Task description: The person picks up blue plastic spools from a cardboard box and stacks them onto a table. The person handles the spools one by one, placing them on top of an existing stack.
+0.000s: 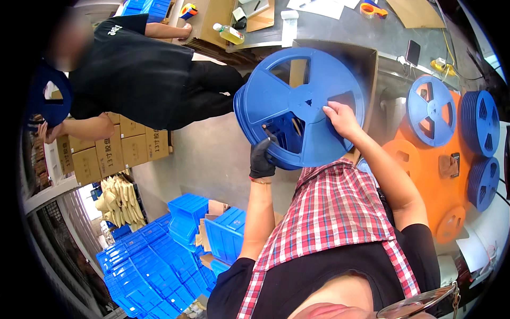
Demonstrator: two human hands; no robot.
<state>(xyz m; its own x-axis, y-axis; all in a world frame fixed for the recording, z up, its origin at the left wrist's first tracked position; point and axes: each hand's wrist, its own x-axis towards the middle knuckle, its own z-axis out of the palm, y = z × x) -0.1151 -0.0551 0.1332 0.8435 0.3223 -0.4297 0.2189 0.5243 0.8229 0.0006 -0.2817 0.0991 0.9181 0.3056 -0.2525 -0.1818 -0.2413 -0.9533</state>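
A stack of large blue plastic reels (pixel 332 72) is held up in front of my body, their round faces tilted toward me. My left hand (pixel 262 158), in a black glove, closes round the stack's lower left rim, with fingers reaching into a window of the top reel. My bare right hand (pixel 341 119) grips the top reel at the edge of another window, right of the hub. Some of its fingers are hidden behind the disc. Behind the reels stands an open cardboard box (pixel 372 66), mostly covered by them.
At right, an orange surface (pixel 396 125) carries more blue reels (pixel 479 123). A grey table (pixel 414 32) with a phone (pixel 412 53) and bottle (pixel 229 34) lies beyond. Blue bins (pixel 154 266) stand lower left. Another person (pixel 138 69) holds a reel at upper left, near stacked cartons (pixel 109 157).
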